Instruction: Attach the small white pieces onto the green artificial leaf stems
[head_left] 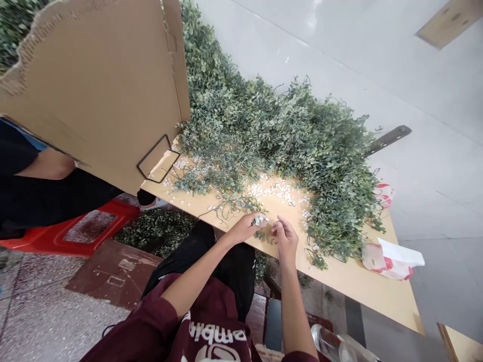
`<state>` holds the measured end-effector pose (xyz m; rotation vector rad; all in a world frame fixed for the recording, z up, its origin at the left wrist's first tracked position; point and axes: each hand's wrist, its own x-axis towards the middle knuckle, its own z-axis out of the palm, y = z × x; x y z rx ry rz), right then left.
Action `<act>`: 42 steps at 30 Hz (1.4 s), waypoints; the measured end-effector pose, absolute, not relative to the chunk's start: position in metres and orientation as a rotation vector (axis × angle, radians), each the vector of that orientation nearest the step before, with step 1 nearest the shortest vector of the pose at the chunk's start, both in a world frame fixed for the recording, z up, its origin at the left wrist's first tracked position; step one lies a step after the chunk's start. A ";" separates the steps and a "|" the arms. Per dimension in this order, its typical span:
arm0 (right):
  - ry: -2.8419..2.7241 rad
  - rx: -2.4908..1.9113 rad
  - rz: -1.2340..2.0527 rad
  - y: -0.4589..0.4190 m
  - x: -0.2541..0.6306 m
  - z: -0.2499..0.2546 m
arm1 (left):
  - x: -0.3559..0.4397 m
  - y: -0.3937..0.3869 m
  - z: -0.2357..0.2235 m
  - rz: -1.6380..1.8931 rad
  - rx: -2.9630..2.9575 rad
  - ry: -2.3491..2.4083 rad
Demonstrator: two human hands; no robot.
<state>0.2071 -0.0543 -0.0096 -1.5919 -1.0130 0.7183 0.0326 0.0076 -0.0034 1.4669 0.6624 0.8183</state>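
Note:
My left hand (243, 229) is closed around an artificial leaf sprig (258, 220), pale green with whitish bits, held just above the table's front edge. Beside it, my right hand (286, 237) has its fingers curled in a pinch; whatever lies between them is too small to make out. The hands are slightly apart. Just beyond them, small white plastic pieces (277, 190) lie scattered on the wooden table (222, 217). Behind these rises a large heap of artificial green foliage (287, 120), with loose thin stems (226, 203) spread toward the left hand.
A tall cardboard sheet (101, 75) stands at the left, near a black wire frame (158, 158). Behind it another person sits by a red stool (86, 226). A red-and-white packet (392, 259) lies at the right. More foliage (154, 231) is on the floor.

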 end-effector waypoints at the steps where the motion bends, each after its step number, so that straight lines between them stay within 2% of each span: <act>1: -1.076 -1.658 0.633 -0.047 0.212 -0.006 | 0.032 0.008 -0.004 0.807 1.436 0.670; 4: -1.235 -1.815 0.475 -0.018 0.229 0.007 | 0.030 0.008 -0.005 0.787 1.384 0.686; 8: -1.234 -2.044 0.583 0.019 0.244 0.022 | 0.029 0.007 -0.001 0.805 1.423 0.640; 12: -1.239 -2.059 0.641 0.033 0.248 0.027 | 0.032 0.006 -0.002 0.798 1.787 0.640; 16: -1.175 -1.970 0.719 0.030 0.251 0.024 | 0.039 0.005 -0.007 0.718 2.159 0.616; 21: -1.044 -1.760 0.813 0.008 0.255 0.019 | 0.044 0.005 -0.017 0.704 2.301 0.599; 31: -1.004 -1.498 1.062 -0.071 0.231 0.004 | 0.038 0.005 -0.020 0.777 2.101 0.621; 42: -0.876 -1.295 1.282 -0.076 0.216 0.001 | 0.034 0.005 -0.003 0.739 2.111 0.506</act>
